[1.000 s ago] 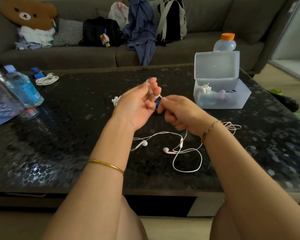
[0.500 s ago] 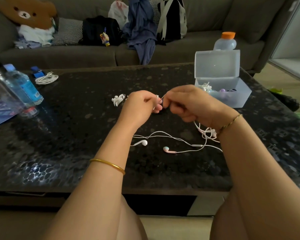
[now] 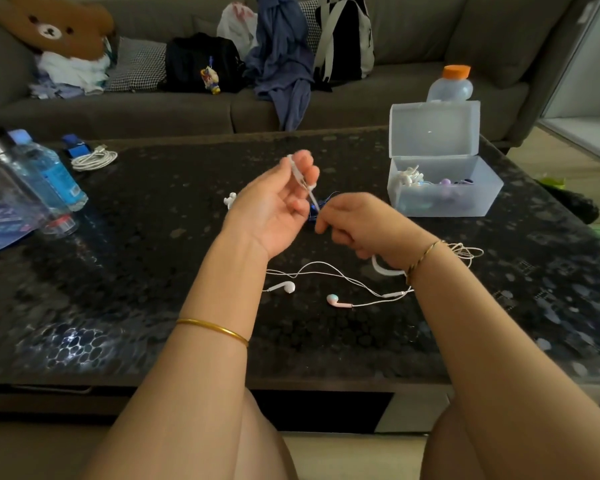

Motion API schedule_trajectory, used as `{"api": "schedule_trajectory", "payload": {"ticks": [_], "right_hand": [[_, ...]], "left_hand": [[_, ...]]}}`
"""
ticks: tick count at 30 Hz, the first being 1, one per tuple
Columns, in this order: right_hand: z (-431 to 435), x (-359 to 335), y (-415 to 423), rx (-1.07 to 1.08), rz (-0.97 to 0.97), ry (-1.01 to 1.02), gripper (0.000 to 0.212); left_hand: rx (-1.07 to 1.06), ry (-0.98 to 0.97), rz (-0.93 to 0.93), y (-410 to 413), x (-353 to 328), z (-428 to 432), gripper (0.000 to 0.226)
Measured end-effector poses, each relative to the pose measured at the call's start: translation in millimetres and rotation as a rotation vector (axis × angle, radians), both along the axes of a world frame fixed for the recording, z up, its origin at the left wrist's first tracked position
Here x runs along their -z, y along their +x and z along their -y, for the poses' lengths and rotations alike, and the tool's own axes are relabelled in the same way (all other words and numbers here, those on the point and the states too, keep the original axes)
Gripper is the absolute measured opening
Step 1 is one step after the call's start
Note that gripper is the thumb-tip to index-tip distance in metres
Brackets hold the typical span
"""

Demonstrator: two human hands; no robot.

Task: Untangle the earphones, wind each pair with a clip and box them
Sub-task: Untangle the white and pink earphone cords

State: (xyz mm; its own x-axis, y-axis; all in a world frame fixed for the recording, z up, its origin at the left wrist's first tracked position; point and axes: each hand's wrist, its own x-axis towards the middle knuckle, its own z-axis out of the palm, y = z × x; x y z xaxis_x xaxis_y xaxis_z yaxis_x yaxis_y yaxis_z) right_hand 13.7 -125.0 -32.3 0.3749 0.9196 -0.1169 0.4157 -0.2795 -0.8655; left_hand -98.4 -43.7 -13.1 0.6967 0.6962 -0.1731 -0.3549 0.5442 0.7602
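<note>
My left hand [image 3: 274, 206], palm up above the table's middle, holds a bundle of white earphone cord [image 3: 303, 181] against its fingers. Close to its right, my right hand [image 3: 357, 223] has its fingers curled round the same cord, pinching it near a blue clip [image 3: 317, 207] between the hands. The loose cord runs down to a white earbud [image 3: 286, 286] and a pink earbud [image 3: 335, 300] on the dark table. More cord loops [image 3: 465, 252] lie past my right wrist. The clear plastic box [image 3: 444, 202] stands open at the right, with wound earphones inside.
A small white clip [image 3: 230, 199] lies left of my left hand. A coiled white cable [image 3: 94, 159] and water bottles [image 3: 45, 174] sit at the table's left. An orange-capped bottle [image 3: 451, 86] stands behind the box. The sofa beyond carries bags and clothes.
My left hand has turned palm up and risen again with the cord. My right hand has dropped lower and toward me. The cord on the table has been drawn shorter.
</note>
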Motion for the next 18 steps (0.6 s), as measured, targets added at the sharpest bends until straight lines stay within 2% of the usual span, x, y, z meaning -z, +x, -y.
{"api": "schedule_trajectory", "payload": {"ticks": [2,5,8,10,12,15,16,18], "right_hand": [[-0.2,-1.3,-6.6,-0.104,0.013,-0.03,0.023],[0.5,-9.4,-9.2,-0.159,0.013,0.003,0.023],[1.6,-15.1,-7.1,-0.093,-0.042,0.102,0.023],[2.5,-16.3,-2.2,0.002,-0.152,0.21,0.023],[2.8,-15.6,4.7,0.092,-0.156,0.288,0.024],[-2.2,-6.4,10.8,0.215,-0.042,0.374,0.025],[-4.5,-3.1,11.3,0.25,-0.007,0.398,0.026],[-8.8,1.4,10.2,0.278,0.011,0.427,0.026]], "left_hand": [[-0.134,0.089,-0.074,-0.6,3.3,-2.9,0.019],[-0.252,0.479,-0.386,-1.5,10.6,-2.5,0.019],[-0.291,0.883,-0.587,-0.8,15.1,-3.7,0.02],[-0.234,1.011,-0.697,0.4,13.8,-2.9,0.019],[-0.151,1.015,-0.76,3.0,11.5,-0.3,0.025],[-0.039,0.936,-0.753,6.3,5.0,5.4,0.033],[-0.005,0.863,-0.708,7.2,3.6,6.8,0.033],[0.046,0.607,-0.505,7.4,1.9,8.6,0.033]]}}
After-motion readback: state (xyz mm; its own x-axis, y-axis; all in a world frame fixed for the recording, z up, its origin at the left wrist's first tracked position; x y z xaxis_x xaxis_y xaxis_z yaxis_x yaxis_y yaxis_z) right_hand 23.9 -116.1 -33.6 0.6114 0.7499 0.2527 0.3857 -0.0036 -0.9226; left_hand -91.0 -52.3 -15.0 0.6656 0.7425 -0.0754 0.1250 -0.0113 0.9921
